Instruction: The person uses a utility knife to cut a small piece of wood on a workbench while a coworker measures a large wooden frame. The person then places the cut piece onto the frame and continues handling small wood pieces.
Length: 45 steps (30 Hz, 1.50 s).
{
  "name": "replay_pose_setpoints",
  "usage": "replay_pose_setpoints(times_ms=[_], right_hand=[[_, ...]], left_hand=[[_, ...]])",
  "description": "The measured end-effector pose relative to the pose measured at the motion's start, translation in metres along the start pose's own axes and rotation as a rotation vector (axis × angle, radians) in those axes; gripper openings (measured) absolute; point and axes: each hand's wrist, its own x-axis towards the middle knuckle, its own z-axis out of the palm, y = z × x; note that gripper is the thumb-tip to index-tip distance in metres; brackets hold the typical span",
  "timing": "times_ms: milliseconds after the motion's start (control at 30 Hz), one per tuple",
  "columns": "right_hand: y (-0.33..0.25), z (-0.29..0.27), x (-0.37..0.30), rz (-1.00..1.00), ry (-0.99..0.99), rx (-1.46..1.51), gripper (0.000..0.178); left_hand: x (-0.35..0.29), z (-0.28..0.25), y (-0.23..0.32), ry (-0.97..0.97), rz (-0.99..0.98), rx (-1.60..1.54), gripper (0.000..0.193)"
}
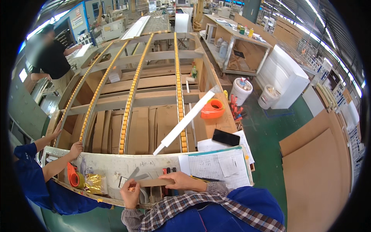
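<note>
Close to my body at the bench's near edge, a flat tan strip (154,182) stretches between my two hands. My left hand (130,193) is closed around its left end. At the strip's right end, my right hand (182,181) pinches it between thumb and fingers. Whether the strip is card or tape cannot be made out. Just beyond my left hand lies a thin grey metal blade-like piece (133,173). A gold foil packet (96,183) and an orange tape dispenser (75,177) sit farther left. Ruled paper sheets (210,166) lie beyond my right hand.
Roller tracks (133,83) run away over a frame holding cardboard (148,123). A white strip (185,121) lies across them. Right of it are another orange tape dispenser (212,109), a phone (225,137) and a white bucket (241,92). Co-workers (33,176) stand at left.
</note>
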Motion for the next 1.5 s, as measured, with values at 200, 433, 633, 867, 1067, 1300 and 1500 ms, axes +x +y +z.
replay_pose_setpoints(times_ms=[200, 433, 633, 867, 1067, 1300, 1500], right_hand=[[0.009, -0.001, 0.004, -0.053, 0.026, -0.006, 0.051], [0.010, 0.002, 0.002, -0.031, 0.016, -0.023, 0.051], [0.013, 0.000, 0.000, -0.021, 0.023, -0.036, 0.051], [-0.006, 0.000, 0.002, -0.001, 0.037, -0.094, 0.055], [-0.007, 0.000, -0.003, 0.107, 0.076, -0.060, 0.056], [-0.001, 0.002, -0.002, 0.140, 0.091, -0.010, 0.048], [-0.009, 0.002, -0.002, 0.171, 0.088, 0.034, 0.043]], left_hand=[[0.002, 0.000, -0.005, -0.032, -0.067, -0.049, 0.025], [0.003, -0.003, -0.006, -0.161, -0.046, -0.046, 0.024], [0.008, 0.001, 0.000, -0.215, -0.035, -0.099, 0.023], [0.003, -0.006, 0.003, -0.219, -0.060, -0.116, 0.022], [0.002, -0.004, 0.002, -0.193, -0.022, -0.171, 0.022], [0.001, -0.006, 0.007, -0.196, -0.056, -0.130, 0.024], [0.001, -0.005, 0.005, -0.187, -0.067, -0.112, 0.026]])
